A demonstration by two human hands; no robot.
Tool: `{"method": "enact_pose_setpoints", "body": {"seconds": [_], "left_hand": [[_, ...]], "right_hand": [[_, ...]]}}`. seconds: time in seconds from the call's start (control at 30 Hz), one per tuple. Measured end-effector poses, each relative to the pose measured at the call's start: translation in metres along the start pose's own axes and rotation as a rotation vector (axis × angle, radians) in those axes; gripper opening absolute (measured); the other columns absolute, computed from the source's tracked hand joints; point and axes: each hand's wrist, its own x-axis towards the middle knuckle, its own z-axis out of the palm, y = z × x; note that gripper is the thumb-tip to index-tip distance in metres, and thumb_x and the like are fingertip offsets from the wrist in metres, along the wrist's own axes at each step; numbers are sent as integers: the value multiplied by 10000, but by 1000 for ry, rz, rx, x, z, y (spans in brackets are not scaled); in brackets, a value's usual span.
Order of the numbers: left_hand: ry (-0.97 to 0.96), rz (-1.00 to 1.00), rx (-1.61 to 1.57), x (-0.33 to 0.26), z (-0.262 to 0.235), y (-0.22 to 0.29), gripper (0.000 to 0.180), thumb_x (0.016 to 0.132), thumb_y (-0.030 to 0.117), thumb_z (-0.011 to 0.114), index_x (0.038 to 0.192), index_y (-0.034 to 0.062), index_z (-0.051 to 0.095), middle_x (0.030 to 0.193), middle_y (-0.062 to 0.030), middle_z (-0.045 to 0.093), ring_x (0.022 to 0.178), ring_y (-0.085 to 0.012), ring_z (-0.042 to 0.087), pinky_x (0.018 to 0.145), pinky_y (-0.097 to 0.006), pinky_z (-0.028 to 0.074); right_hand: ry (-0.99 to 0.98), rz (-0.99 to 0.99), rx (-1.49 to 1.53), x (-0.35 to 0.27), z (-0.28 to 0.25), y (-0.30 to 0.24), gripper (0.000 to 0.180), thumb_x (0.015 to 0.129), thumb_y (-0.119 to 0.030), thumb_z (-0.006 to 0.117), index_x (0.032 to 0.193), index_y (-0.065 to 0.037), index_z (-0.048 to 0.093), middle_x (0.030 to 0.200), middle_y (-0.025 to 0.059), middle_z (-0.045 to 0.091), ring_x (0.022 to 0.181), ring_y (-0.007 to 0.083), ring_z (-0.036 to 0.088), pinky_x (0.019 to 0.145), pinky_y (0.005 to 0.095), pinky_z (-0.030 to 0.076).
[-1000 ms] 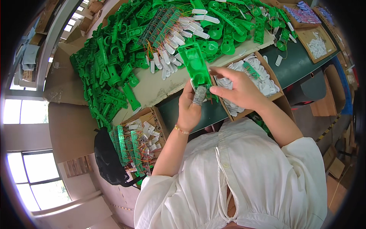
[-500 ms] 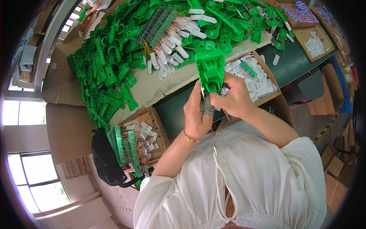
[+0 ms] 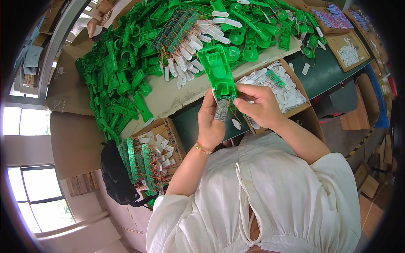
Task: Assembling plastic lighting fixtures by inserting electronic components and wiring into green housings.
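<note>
Because wires (image 3: 233, 114) hang below the fingertips, the green casing (image 3: 218, 69) seems best held steady, wires unpinched; it juts beyond the left hand (image 3: 210, 122), whose fingers wrap its near end; the right hand's (image 3: 261, 107) fingers, narrowly parted, touch its right corner, any pinch unclear; a white tab (image 3: 236, 124) dangles beneath.

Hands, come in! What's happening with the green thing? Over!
Left hand gripping green plastic shell; right hand at its near end. White piece hanging below on wires. Boxed white parts close by right hand, not blocking the shell.
</note>
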Motion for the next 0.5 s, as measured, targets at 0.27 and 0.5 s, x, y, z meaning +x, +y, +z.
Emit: {"method": "enact_pose_setpoints", "body": {"seconds": [0.27, 0.5], "left_hand": [[-67, -419, -1378, 8, -21, -2, 354, 903, 152, 435, 1221, 5, 393, 1000, -105, 513, 689, -124, 501, 528, -216, 443], [-137, -398, -1500, 4, -14, -12, 363, 909, 154, 426, 1219, -23, 360, 966, -158, 503, 613, -129, 500, 398, -185, 440]], "right_hand": [[-123, -377, -120, -3, 3, -5, 463, 796, -261, 641, 1203, -75, 521, 1309, 94, 406, 1123, 208, 454, 889, 351, 384], [-20, -324, -161, -7, 8, -5, 383, 816, -217, 620, 1155, -58, 540, 1248, 101, 470, 1099, 198, 478, 822, 304, 414]]}}
